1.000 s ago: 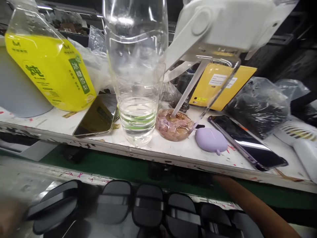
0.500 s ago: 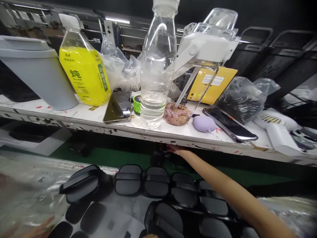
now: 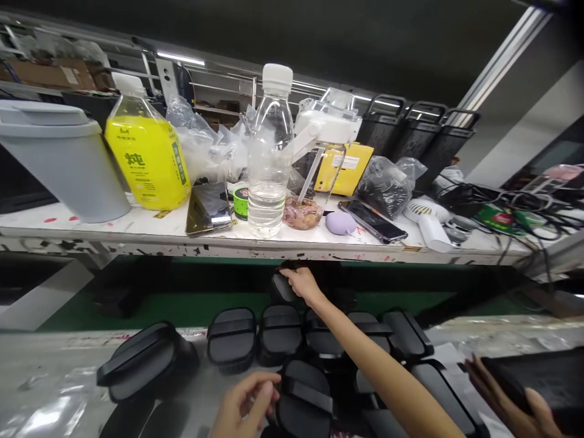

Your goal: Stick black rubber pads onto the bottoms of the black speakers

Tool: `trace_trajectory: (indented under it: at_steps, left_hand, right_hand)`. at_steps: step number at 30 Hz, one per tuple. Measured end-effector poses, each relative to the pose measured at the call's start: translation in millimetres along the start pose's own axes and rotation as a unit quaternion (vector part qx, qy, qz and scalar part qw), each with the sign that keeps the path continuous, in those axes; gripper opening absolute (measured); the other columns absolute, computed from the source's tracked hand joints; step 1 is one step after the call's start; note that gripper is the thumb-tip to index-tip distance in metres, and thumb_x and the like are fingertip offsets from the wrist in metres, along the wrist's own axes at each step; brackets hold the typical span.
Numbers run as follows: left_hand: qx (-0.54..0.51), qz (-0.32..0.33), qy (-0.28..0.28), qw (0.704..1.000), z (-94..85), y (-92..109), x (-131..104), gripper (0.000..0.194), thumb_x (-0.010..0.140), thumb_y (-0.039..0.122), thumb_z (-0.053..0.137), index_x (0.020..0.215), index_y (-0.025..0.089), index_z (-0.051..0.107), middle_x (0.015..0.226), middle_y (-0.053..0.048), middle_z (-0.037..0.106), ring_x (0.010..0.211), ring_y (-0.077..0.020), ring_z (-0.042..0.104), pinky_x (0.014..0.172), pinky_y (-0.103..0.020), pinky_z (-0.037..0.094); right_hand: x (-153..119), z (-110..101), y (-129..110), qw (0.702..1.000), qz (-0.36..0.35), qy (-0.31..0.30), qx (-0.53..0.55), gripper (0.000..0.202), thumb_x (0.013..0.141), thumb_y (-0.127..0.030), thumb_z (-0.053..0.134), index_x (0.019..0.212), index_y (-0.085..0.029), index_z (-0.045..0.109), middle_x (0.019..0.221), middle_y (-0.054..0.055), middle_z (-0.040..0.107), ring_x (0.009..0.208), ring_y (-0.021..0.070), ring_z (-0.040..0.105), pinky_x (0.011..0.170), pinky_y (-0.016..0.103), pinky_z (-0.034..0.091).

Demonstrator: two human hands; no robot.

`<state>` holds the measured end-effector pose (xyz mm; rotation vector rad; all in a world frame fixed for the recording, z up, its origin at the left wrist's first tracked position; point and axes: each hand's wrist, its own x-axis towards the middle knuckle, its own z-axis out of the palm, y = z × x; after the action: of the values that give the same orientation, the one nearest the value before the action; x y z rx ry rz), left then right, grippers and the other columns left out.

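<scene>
My right hand [image 3: 302, 283] reaches forward below the shelf's front edge, fingers closed on the top of a black container [image 3: 283, 288]. At the bottom centre is my left hand [image 3: 249, 404], its fingers loosely curled and apart with nothing visible between them. Just right of it stands a black container [image 3: 303, 398] with a strap-like handle across its top. Similar containers form a row behind, among them one [image 3: 232, 337] at the centre left. A tilted one [image 3: 143, 359] lies farther left.
The white shelf [image 3: 237, 243] crosses the view, bearing a grey cup [image 3: 68, 158], a yellow drink bottle [image 3: 148, 158], a clear bottle [image 3: 269, 158], phones and cables. At the lower right, another person's hand [image 3: 531, 420] holds a dark object [image 3: 542, 380]. Clear plastic lies at lower left.
My right hand has come farther out from under the shelf with a black container. My left hand has risen into view. Another person's hands have left the lower left; one with a dark object shows at right.
</scene>
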<state>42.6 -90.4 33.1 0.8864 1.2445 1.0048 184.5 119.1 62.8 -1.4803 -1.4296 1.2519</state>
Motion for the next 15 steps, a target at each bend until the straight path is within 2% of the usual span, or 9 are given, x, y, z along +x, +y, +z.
trace_trajectory:
  at_steps: [3,5,7,9,12,15]
  left_hand:
    - [-0.061,-0.001,-0.012,0.998,-3.6,-3.2,19.9,0.061,0.066,0.071,0.072,0.092,0.016,0.076,0.077,-0.007,0.069,0.065,-0.0151,0.059,0.051,-0.022,0.043]
    - [-0.111,-0.033,-0.027,0.993,-3.5,-2.2,35.7,0.066,0.058,0.071,0.077,0.092,0.014,0.075,0.077,-0.007,0.069,0.065,-0.0164,0.06,0.051,-0.024,0.044]
    - [-0.166,-0.076,-0.055,0.982,-2.2,2.9,49.1,0.071,0.055,0.068,0.081,0.098,0.012,0.073,0.083,-0.01,0.072,0.071,-0.0196,0.064,0.057,-0.027,0.049]
    - [-0.218,-0.11,-0.095,0.965,0.1,11.4,57.9,0.067,0.069,0.06,0.077,0.109,0.007,0.068,0.094,-0.015,0.074,0.08,-0.0229,0.068,0.071,-0.031,0.052]
    - [-0.292,-0.153,-0.147,0.933,5.9,24.3,65.0,0.055,0.093,0.046,0.053,0.121,-0.001,0.055,0.106,-0.024,0.072,0.094,-0.0272,0.071,0.092,-0.037,0.049]
    - [-0.373,-0.174,-0.184,0.893,12.4,32.3,71.1,0.067,0.097,0.054,0.037,0.125,-0.006,0.046,0.108,-0.028,0.07,0.099,-0.0311,0.071,0.103,-0.042,0.042]
  right_hand:
    - [-31.9,-12.1,-9.8,0.995,-0.07,0.045,-0.052,0.031,0.089,-0.036,0.065,0.067,-0.016,0.052,0.064,-0.005,0.048,0.058,0.0082,0.043,0.058,0.022,0.038]
    - [-53.0,-17.9,-15.7,0.989,-0.108,0.077,-0.073,0.034,0.087,-0.038,0.064,0.064,-0.018,0.05,0.063,-0.005,0.045,0.062,0.0101,0.041,0.061,0.024,0.035]
    - [-72.9,-22.0,-19.6,0.983,-0.126,0.107,-0.082,0.038,0.086,-0.045,0.061,0.064,-0.019,0.046,0.062,-0.004,0.042,0.063,0.011,0.038,0.06,0.025,0.031]
    - [-91.8,-25.1,-22.0,0.978,-0.136,0.133,-0.079,0.042,0.087,-0.052,0.057,0.064,-0.019,0.044,0.062,-0.004,0.041,0.062,0.0111,0.037,0.059,0.024,0.03]
    - [-121.4,-26.2,-24.0,0.972,-0.147,0.168,-0.067,0.045,0.087,-0.057,0.055,0.065,-0.019,0.044,0.062,-0.003,0.039,0.061,0.0108,0.036,0.056,0.024,0.03]
    - [-158.8,-19.7,-14.9,0.958,-0.163,0.22,-0.082,0.048,0.086,-0.056,0.058,0.06,-0.019,0.042,0.054,-0.003,0.036,0.052,0.0097,0.034,0.049,0.023,0.029]
